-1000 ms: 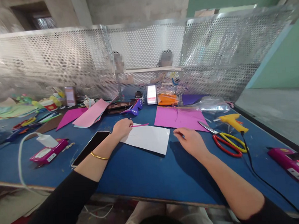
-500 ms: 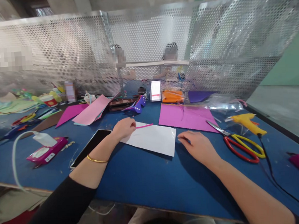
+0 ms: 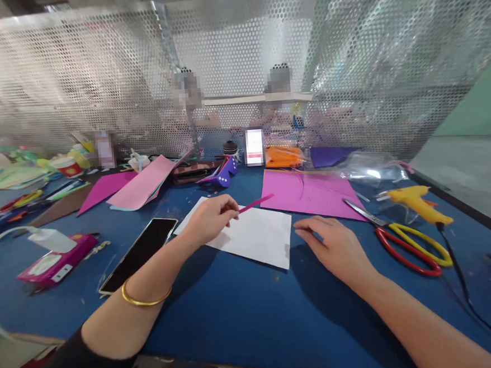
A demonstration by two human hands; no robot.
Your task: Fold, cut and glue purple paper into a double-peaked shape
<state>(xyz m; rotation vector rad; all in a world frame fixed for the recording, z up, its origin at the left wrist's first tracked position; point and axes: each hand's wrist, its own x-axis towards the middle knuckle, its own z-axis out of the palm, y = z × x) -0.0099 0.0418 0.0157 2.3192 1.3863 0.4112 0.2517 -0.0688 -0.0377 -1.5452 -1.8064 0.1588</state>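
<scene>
Paper sheet mid-table, phone to its left, scissors right, mesh screen behind

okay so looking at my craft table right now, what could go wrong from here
The thin pink strip pinched in your left hand could bend or crease, since most of it sticks out unsupported. The open scissors lie close to your right hand, blades pointing its way, so a careless sweep might catch them. The glue gun cord trails across the table and could snag your arm.

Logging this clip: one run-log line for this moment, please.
left hand: holds pink strip | right hand: flat on table | white sheet: between hands
</scene>
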